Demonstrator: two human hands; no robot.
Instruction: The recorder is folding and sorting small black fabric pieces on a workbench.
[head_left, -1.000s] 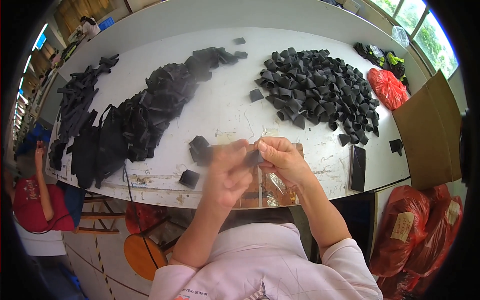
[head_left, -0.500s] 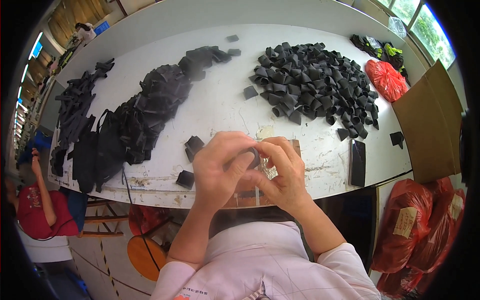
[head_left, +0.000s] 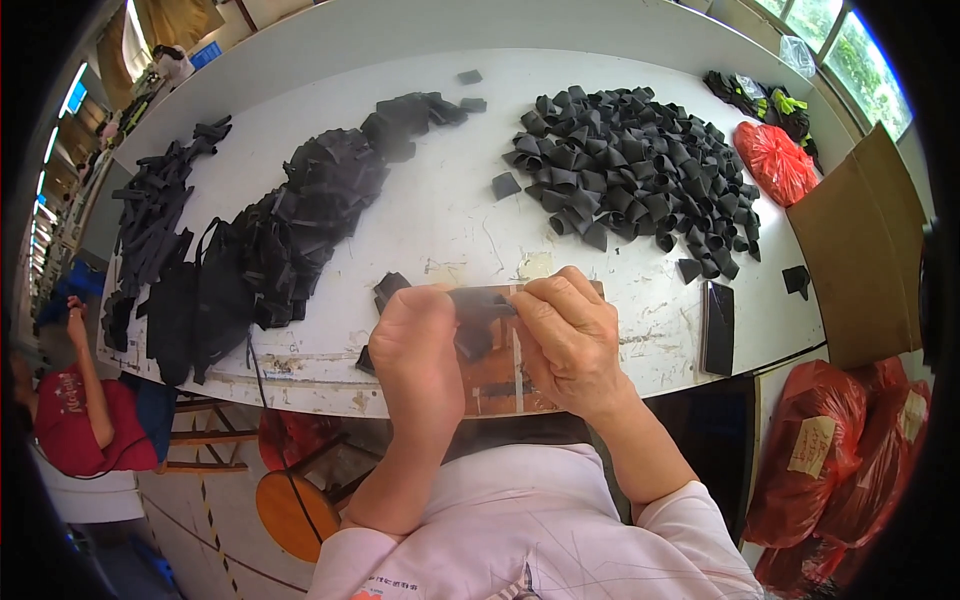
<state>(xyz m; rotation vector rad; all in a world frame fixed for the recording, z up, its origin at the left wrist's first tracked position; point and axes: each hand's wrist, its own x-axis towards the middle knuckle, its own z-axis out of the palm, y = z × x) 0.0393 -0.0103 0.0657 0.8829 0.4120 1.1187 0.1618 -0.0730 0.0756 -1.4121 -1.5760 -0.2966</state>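
A dark piece of fabric [head_left: 480,325], slightly blurred, stretches between my two hands above the near edge of the white table. Its left end is pinched by my left hand [head_left: 412,335], fingers curled closed. At its top right corner, my right hand [head_left: 568,335] pinches it between thumb and fingertips. Under my hands lies a brown board [head_left: 512,385] with a pale strip across it. Partly hidden behind my left hand, small black pieces [head_left: 390,288] rest on the table.
Curled black pieces [head_left: 630,165] form a heap at the far right. Flat black pieces [head_left: 330,185] run in a long pile on the left, beside narrow black strips [head_left: 155,200]. A phone [head_left: 717,328], cardboard [head_left: 860,250] and red bags [head_left: 810,430] are at the right. Someone in red [head_left: 95,420] sits far left.
My hands have moved apart. The dark piece, bent into a curl between my fingers before, is now spread out between them.
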